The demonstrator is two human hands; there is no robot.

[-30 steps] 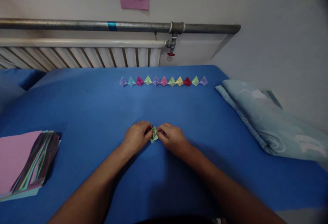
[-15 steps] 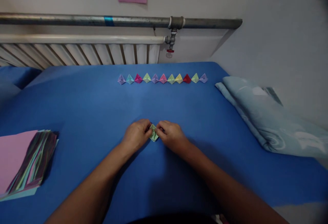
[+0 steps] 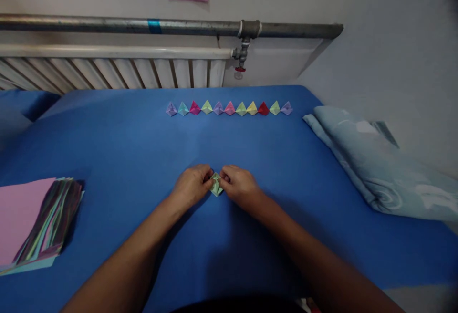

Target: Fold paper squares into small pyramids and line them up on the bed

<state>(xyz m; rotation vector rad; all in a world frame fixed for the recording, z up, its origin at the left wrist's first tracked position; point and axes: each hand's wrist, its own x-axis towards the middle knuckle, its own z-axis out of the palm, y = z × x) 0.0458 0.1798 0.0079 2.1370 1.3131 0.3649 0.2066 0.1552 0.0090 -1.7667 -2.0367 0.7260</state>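
Blue cloth (image 3: 136,141) lies beneath the green paper (image 3: 216,189); left hand (image 3: 191,185) and right hand (image 3: 240,185) pinch opposite edges, probably to steady it.

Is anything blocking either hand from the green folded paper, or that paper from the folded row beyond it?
Nothing visible: the left hand and right hand both touch the green folded paper, and only blue cloth shows between it and the folded row.

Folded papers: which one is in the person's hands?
The light-green folded paper held by the left hand and right hand; the other eleven lie untouched in a row nearer the radiator.
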